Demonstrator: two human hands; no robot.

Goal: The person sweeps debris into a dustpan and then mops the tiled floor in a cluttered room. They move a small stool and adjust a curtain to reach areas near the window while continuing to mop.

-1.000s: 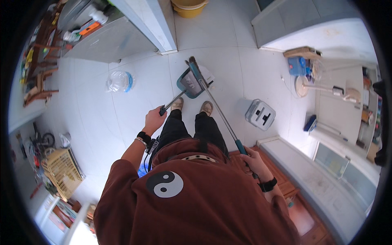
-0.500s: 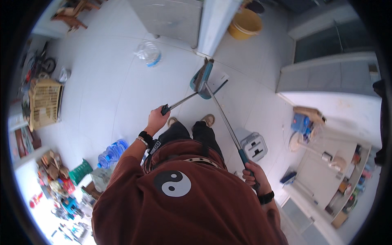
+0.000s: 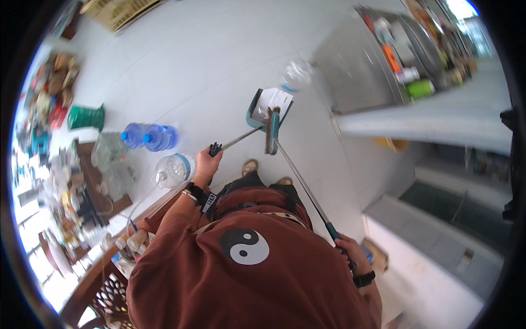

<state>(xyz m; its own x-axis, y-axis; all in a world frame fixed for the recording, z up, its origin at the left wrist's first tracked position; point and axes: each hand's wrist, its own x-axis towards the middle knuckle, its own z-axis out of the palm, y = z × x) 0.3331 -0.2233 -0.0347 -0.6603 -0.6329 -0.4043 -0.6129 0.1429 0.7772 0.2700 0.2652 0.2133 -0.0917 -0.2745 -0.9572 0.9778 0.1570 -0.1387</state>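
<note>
My left hand [image 3: 207, 165] is closed round the dark grip of a dustpan [image 3: 252, 108], whose teal-edged pan is low over the floor ahead of my feet. A white sheet, perhaps paper or card [image 3: 275, 100], lies in the pan. My right hand [image 3: 353, 253] grips the dark end of a long-handled broom [image 3: 275, 133]. Its metal pole slants up and left to a teal head with brown bristles. The head lies across the near right part of the dustpan, hiding some of it. Whether the pan touches the floor, I cannot tell.
A clear plastic bottle [image 3: 296, 75] lies beyond the dustpan. Blue water jugs [image 3: 160, 137], a clear jug [image 3: 174, 169] and a green basket [image 3: 86, 117] stand at left. A steel cabinet [image 3: 350, 66] is at far right, with a wall edge [image 3: 394, 124] nearer.
I have turned to the left, so the jugs and steel cabinet have swung rightward in view. The white sheet now shows more fully in the dustpan, and the broom head sits nearer me. Both grips remain.
</note>
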